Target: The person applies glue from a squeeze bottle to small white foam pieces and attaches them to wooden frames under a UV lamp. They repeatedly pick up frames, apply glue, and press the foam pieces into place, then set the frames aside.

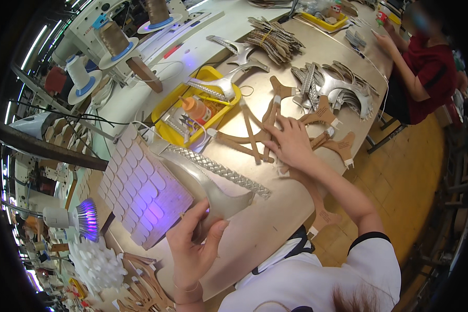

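Observation:
My left hand (pixel 192 247) pinches the lower edge of a silver sandal upper (pixel 223 203) between thumb and fingers. A braided silver strap (pixel 218 169) runs along the top of that piece. My right hand (pixel 292 143) rests with fingers spread on a loose group of brown sandal uppers (pixel 320 115), shown with their brown sides up. Some of their thin straps cross each other under and beside the fingertips. One brown piece (pixel 322 218) hangs near the table's front edge, below my right forearm.
A board of pale rounded pieces (pixel 140 187) lies left, by a purple-lit lamp (pixel 87 219). Behind it, a yellow tray (pixel 234 101) holds an orange bottle (pixel 196 110). Stacked silver uppers (pixel 343 88) sit farther back. Thread cones (pixel 114 39) stand back left; a person in red (pixel 426 73) works far right.

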### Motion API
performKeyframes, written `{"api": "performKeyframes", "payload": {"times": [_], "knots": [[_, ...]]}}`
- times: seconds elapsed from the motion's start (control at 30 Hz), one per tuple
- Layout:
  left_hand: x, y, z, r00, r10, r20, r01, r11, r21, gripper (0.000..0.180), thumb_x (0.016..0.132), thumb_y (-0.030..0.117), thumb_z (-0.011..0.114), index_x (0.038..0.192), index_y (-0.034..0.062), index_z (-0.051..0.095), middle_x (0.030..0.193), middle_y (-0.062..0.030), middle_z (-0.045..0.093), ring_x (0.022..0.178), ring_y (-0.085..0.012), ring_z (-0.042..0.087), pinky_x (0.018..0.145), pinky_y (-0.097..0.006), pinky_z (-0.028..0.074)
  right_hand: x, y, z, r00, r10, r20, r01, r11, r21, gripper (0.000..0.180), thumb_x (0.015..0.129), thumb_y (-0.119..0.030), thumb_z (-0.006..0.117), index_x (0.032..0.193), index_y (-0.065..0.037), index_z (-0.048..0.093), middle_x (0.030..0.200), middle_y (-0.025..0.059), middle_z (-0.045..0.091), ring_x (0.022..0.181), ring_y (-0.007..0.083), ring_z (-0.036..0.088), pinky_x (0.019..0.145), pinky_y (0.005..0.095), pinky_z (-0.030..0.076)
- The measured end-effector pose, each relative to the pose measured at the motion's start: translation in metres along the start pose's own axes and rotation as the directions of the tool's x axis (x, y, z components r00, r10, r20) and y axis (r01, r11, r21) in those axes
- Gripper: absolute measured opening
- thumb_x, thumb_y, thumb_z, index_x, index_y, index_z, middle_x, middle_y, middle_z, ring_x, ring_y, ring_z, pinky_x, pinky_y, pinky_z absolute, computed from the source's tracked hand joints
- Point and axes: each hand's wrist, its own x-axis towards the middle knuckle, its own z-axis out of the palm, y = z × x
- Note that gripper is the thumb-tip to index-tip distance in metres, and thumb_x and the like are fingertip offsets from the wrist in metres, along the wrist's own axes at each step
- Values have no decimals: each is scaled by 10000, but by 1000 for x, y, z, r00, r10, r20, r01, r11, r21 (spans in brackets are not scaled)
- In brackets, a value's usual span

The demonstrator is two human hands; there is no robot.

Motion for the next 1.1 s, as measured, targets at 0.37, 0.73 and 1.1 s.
{"api": "performKeyframes", "payload": {"times": [0.37,0.73,1.1], "knots": [[49,21,10,973,229,-37,-228,973,42,411,784,57,748,1160,-25,603,797,-92,636,648,-71,576,583,-197,463,-69,-35,-24,987,-145,65,139,986,94,422,842,-378,628,1175,-125,570,1244,164,477,1108,389,441,885,461,414],[46,6,7,989,126,-81,-125,992,20,382,806,51,722,1161,-26,604,880,-75,648,689,-86,564,623,-194,455,-105,-74,-3,846,-527,87,434,773,462,494,799,-442,642,1145,-99,565,1175,105,505,1021,293,483,857,384,438],[186,-25,154,907,391,155,-347,904,-248,359,866,58,643,1216,20,571,1027,-156,656,924,-204,676,821,-301,539,-107,-104,8,790,-601,118,501,745,440,431,819,-408,621,1150,-139,554,1162,90,495,1025,281,478,844,385,433]]}}
